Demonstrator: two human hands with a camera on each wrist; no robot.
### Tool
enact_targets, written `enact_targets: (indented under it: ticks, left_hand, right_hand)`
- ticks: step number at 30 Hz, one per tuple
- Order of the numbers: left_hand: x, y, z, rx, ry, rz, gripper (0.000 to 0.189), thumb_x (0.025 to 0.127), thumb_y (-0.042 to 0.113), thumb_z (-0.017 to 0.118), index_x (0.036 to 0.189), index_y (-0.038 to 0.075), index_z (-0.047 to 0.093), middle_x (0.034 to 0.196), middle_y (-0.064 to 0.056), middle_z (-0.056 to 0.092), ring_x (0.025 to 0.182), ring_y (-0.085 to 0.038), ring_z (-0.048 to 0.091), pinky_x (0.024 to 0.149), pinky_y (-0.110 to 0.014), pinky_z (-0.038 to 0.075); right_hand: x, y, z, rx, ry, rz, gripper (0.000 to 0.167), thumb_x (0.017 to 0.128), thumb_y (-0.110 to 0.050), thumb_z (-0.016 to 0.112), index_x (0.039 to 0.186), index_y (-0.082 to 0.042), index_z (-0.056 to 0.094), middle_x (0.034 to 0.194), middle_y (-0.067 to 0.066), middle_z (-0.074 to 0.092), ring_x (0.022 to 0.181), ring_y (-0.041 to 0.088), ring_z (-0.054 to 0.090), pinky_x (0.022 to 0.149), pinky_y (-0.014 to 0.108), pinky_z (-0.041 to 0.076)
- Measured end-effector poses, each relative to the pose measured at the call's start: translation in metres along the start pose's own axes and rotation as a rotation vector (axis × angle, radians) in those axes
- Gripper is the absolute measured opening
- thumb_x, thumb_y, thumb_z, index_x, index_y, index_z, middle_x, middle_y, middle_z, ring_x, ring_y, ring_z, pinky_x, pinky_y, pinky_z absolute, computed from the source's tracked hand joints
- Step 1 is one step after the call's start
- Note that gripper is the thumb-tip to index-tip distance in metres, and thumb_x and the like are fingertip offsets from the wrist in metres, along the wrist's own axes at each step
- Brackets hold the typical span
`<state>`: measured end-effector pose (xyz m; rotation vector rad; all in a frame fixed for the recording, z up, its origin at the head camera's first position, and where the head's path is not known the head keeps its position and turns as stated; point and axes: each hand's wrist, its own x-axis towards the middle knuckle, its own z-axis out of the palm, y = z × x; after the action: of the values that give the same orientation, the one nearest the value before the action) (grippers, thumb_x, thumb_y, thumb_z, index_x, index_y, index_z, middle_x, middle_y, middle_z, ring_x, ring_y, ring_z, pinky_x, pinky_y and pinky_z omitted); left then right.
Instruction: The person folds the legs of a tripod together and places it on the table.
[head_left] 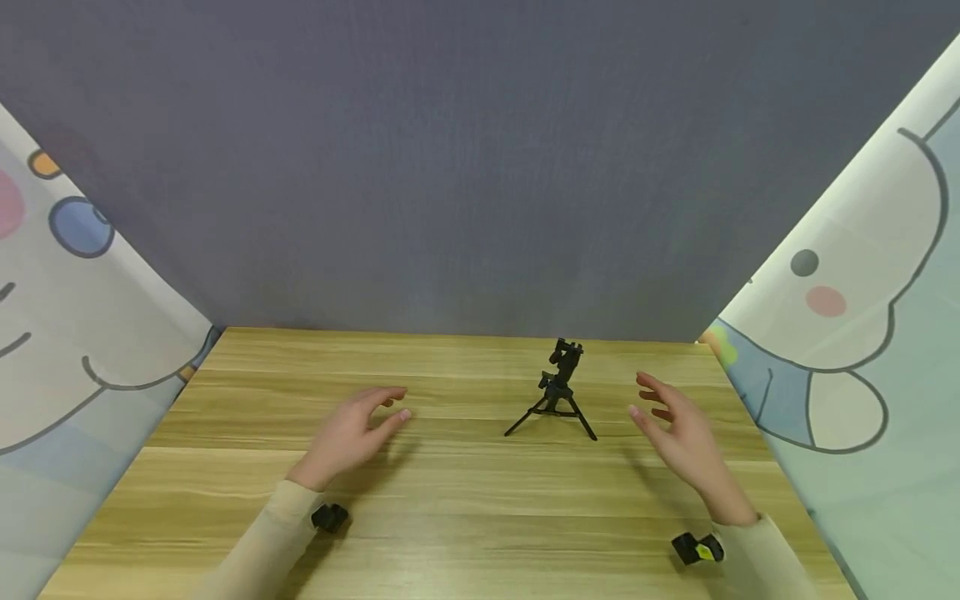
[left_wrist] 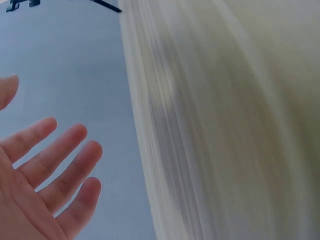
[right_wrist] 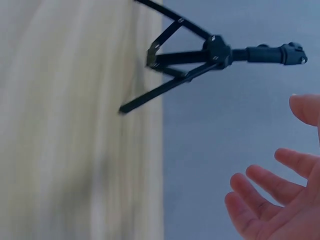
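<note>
A small black tripod (head_left: pixel 557 390) stands upright on the wooden table with its legs spread. In the right wrist view the tripod (right_wrist: pixel 216 52) shows its braced legs and a short centre column with a head on top. My right hand (head_left: pixel 678 433) hovers to the right of it, fingers relaxed and apart from it, holding nothing. On the other side, farther off, my left hand (head_left: pixel 352 433) is held over the table with nothing in it. The left wrist view shows that hand (left_wrist: pixel 45 185) with its fingers spread; only a leg and bits of the tripod appear at the top edge.
The wood-grain table (head_left: pixel 480 517) ends at a grey upright panel (head_left: pixel 465 167) behind it. Cartoon-printed sheets (head_left: pixel 825 333) slope down along both sides. Black wrist cameras (head_left: pixel 330 517) sit at both cuffs.
</note>
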<state>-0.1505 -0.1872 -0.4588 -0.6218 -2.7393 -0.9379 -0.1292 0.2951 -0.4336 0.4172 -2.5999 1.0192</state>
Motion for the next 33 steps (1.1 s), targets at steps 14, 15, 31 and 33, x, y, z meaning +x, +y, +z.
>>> enact_targets:
  ticks: [14, 15, 31, 33]
  left_hand:
    - [0.052, 0.063, 0.067, -0.277, -0.053, 0.097, 0.026, 0.097, 0.014, 0.068, 0.121, 0.006, 0.069, 0.107, -0.003, 0.070, 0.088, -0.010, 0.066, 0.071, -0.025, 0.056]
    - [0.054, 0.068, 0.072, -0.275, -0.059, 0.102, 0.025, 0.097, 0.015, 0.067, 0.121, 0.006, 0.070, 0.107, -0.002, 0.070, 0.088, -0.010, 0.066, 0.071, -0.025, 0.056]
    - [0.080, 0.107, 0.124, -0.254, -0.081, 0.125, 0.017, 0.095, 0.016, 0.069, 0.110, 0.009, 0.073, 0.105, -0.002, 0.069, 0.086, -0.008, 0.065, 0.074, -0.021, 0.053]
    - [0.081, 0.108, 0.127, -0.245, -0.081, 0.127, 0.016, 0.094, 0.015, 0.070, 0.109, 0.010, 0.074, 0.103, -0.002, 0.069, 0.086, -0.007, 0.065, 0.074, -0.020, 0.053]
  right_hand:
    - [0.041, -0.069, 0.013, 0.277, 0.078, -0.050, 0.047, 0.092, 0.007, 0.066, 0.138, 0.007, 0.054, 0.132, 0.024, 0.059, 0.115, 0.040, 0.058, 0.090, 0.018, 0.050]
    - [0.043, -0.075, 0.013, 0.286, 0.082, -0.053, 0.046, 0.092, 0.008, 0.065, 0.137, 0.008, 0.054, 0.131, 0.025, 0.059, 0.115, 0.041, 0.058, 0.090, 0.019, 0.050]
    - [0.064, -0.108, 0.030, 0.373, 0.193, -0.128, 0.026, 0.089, 0.010, 0.068, 0.115, 0.010, 0.069, 0.114, 0.023, 0.067, 0.105, 0.013, 0.064, 0.079, 0.019, 0.055]
    - [0.066, -0.111, 0.032, 0.346, 0.207, -0.122, 0.024, 0.089, 0.010, 0.069, 0.113, 0.009, 0.070, 0.110, 0.022, 0.068, 0.102, 0.017, 0.065, 0.076, 0.018, 0.055]
